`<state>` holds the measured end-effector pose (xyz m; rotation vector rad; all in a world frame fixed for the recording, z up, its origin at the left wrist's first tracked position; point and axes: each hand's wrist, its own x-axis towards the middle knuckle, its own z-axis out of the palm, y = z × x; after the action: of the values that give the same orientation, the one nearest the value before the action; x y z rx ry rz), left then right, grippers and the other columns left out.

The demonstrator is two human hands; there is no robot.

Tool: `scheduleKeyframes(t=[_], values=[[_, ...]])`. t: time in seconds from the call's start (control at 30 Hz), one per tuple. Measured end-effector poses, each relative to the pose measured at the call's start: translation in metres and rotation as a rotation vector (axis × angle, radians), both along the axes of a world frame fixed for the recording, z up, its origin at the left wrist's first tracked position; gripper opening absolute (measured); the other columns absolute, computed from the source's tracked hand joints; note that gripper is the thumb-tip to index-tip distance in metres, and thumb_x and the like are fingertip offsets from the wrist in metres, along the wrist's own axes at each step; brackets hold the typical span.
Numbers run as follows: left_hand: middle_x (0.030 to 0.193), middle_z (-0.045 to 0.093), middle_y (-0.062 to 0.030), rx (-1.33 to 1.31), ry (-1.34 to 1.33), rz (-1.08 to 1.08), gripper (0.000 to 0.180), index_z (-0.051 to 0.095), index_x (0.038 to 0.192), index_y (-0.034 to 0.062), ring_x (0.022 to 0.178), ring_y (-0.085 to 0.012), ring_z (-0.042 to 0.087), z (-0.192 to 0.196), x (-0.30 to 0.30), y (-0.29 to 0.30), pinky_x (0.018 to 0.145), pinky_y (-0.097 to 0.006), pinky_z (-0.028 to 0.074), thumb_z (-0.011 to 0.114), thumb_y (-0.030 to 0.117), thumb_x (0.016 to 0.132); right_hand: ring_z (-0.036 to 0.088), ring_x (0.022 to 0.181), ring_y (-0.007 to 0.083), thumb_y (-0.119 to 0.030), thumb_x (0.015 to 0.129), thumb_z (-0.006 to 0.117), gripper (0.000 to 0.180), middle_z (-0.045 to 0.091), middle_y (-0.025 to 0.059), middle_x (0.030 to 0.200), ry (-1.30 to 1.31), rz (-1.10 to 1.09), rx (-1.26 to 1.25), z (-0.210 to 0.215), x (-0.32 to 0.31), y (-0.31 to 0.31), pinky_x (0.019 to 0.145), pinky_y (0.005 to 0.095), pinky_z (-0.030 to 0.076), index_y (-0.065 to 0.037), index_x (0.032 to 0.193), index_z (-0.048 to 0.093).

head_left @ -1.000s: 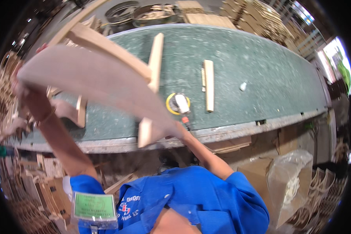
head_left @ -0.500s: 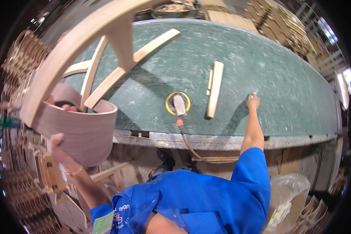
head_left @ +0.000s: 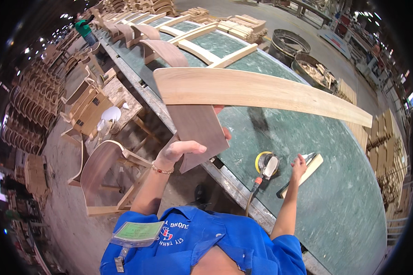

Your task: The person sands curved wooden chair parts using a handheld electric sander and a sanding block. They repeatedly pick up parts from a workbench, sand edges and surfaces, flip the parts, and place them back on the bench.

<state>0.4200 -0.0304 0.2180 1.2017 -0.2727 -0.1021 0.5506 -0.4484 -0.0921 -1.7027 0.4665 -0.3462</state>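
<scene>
My left hand (head_left: 181,150) grips a curved brown wooden panel (head_left: 201,130), thumb on the near face and fingertips round its far edge. The panel is part of a chair frame; a long, pale curved rail (head_left: 261,91) crosses above it and reaches far right. My right hand (head_left: 299,167) is low over the green tabletop, its fingers closed on a slim pale thing too small to name. Beside and partly under it lies a pale wooden bar (head_left: 313,167). Left of that hand, a disc sander (head_left: 270,166) with a yellow rim rests on the table.
Several chair frames (head_left: 165,51) line the green table (head_left: 335,224) toward the far left, near a person in green (head_left: 83,28). Round bins (head_left: 289,43) stand beyond the table. A chair frame (head_left: 103,172) and a littered stand (head_left: 124,98) are on my left; stacked curved parts (head_left: 30,110) lie farther out.
The view has swung left along the table. The chair frame in my left hand has turned and now lies across the middle; my right hand has come close to the wooden bar.
</scene>
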Motion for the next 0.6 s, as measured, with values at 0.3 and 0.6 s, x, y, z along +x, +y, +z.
scheduleKeyframes(t=[0.3, 0.6], values=[[0.115, 0.061, -0.0192, -0.133, -0.068, -0.083, 0.082, 0.035, 0.140, 0.0030, 0.111, -0.0274, 0.058, 0.006, 0.011, 0.008, 0.100, -0.039, 0.042, 0.062, 0.013, 0.063, 0.063, 0.085, 0.0167, -0.016, 0.086, 0.063, 0.045, 0.065, 0.0101, 0.100, -0.089, -0.026, -0.650, 0.000, 0.004, -0.009, 0.078, 0.0317, 0.053, 0.001, 0.127, 0.057], [0.119, 0.061, -0.0169, -0.147, -0.029, -0.034, 0.071, 0.043, 0.133, 0.0011, 0.113, -0.0263, 0.057, -0.013, 0.015, 0.022, 0.100, -0.038, 0.043, 0.060, 0.011, 0.065, 0.059, 0.103, 0.0424, -0.022, 0.076, 0.072, 0.073, 0.052, 0.0266, 0.116, 0.289, 0.268, -0.819, 0.038, -0.073, 0.147, 0.085, 0.0482, 0.051, -0.013, 0.141, 0.041]])
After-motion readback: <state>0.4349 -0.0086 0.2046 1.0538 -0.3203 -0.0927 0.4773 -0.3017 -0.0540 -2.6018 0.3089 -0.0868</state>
